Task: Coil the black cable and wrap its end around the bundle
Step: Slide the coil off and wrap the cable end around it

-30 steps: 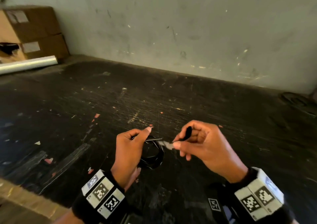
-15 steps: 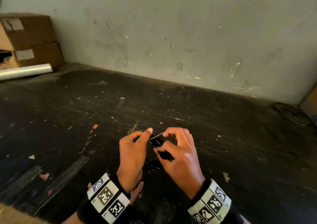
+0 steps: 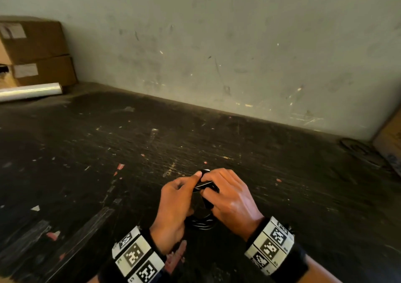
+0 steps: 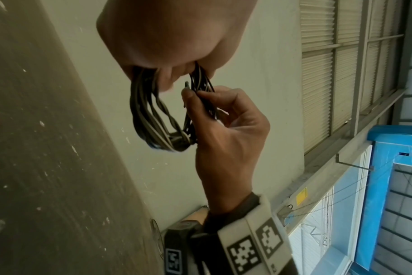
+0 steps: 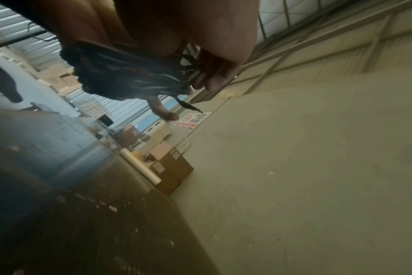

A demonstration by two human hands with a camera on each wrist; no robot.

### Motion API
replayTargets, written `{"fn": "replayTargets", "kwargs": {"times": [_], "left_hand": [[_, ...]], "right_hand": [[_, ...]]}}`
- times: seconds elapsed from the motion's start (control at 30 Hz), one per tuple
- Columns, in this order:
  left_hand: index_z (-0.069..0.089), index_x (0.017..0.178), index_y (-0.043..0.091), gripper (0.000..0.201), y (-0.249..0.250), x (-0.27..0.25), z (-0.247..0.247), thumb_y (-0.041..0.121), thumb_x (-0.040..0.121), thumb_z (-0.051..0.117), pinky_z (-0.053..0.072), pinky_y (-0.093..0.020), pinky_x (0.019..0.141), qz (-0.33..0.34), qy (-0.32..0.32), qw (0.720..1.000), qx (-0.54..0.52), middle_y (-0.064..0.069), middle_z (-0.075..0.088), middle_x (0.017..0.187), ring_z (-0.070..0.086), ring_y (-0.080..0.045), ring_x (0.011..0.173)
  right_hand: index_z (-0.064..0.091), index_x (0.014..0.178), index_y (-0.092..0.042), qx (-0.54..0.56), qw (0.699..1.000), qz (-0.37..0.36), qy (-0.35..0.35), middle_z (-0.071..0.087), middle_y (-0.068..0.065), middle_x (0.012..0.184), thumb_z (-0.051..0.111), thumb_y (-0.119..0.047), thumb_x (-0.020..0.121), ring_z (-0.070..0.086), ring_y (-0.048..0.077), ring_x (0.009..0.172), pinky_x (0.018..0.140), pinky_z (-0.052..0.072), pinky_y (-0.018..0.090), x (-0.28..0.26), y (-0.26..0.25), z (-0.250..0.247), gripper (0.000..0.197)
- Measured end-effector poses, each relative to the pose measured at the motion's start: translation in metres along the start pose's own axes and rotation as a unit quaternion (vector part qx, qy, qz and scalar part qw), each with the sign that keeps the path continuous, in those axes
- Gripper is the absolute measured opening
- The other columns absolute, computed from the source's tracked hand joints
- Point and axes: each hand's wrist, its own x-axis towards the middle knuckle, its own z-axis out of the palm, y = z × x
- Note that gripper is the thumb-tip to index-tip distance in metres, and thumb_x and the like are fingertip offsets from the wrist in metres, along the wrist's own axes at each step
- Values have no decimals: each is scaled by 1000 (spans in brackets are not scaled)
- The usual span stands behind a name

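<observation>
Coiled thin black cable bundle [image 3: 201, 223] held above dark scuffed tabletop [image 3: 86, 152] btwn 2 hands: left hand [image 3: 173, 204] fingers clamping loops, right hand [image 3: 230, 198] pinching free end. Best practice: keep tension, wrap tight around bundle's mid.

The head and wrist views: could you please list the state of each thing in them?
Black cable: coiled in a bundle, held above the table.
Left hand: grips the bundle.
Right hand: pinches the bundle's strands.
Cardboard boxes: stacked, closed.
Film roll: lying flat.
</observation>
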Motion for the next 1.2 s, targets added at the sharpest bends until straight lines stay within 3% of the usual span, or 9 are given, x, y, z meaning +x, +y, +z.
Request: {"fn": "replayTargets", "kwargs": {"times": [0.13,0.33,0.47,0.63,0.73,0.83,0.97,1.07,1.2], "left_hand": [[63,63,14,33,3,2,-1,38,85,64,24,-22,40,-27,-61,998,8,5,40,43,35,-6,36],[69,71,10,27,6,10,0,32,86,65,25,-21,39,-20,-44,998,-27,4,42,42,34,-6,36],[69,83,0,30,6,11,5,27,90,61,29,-16,33,15,-49,998,-29,5,44,39,38,-3,30],[72,68,8,30,-8,14,3,26,90,61,34,-19,43,109,-77,990,49,-1,52,51,43,-7,45],[73,70,10,27,-15,17,0,26,89,61,45,-32,55,164,-97,977,96,-9,64,61,55,-21,54],[75,76,10,26,-18,18,-5,28,89,60,52,-42,69,197,-142,962,123,-18,70,73,67,-29,70],[71,64,17,30,-18,15,-10,27,88,56,41,-20,52,212,-186,951,125,4,59,51,52,-6,49],[65,55,20,35,-17,13,-9,30,87,53,35,-14,48,210,-198,950,116,8,48,42,41,0,42],[62,56,6,43,-16,15,-7,41,82,54,35,-17,47,195,-165,959,126,6,45,44,40,-5,42]], "right_hand": [[63,81,-13,-13,1000,-8,-18,68,7,97,54,-15,84,63,19,88,71,52,31,3,3,-5,10],[67,94,-18,-8,999,16,-51,66,3,111,55,-20,85,58,17,106,88,50,31,2,8,-9,15],[68,95,-20,23,998,33,-43,66,1,113,59,-21,85,56,16,112,95,46,30,-1,12,-14,14],[70,91,-20,104,990,81,-44,66,-3,113,67,-22,84,55,9,112,98,40,24,2,16,-16,8],[72,83,-20,258,939,218,-69,62,-8,121,74,-22,79,52,-1,117,99,38,14,5,22,-20,4],[72,75,-18,351,883,290,-112,67,-8,111,77,-19,75,60,-1,105,92,43,12,5,26,-21,5],[72,75,-11,426,837,324,-109,70,7,92,79,-14,72,69,20,85,83,56,39,4,27,-17,8],[69,73,-3,457,810,357,-89,72,10,83,80,-8,71,70,23,78,75,58,33,3,28,-15,12],[67,72,-6,442,815,369,-64,72,6,78,78,-6,73,70,15,74,71,56,26,2,26,-13,11]]}}
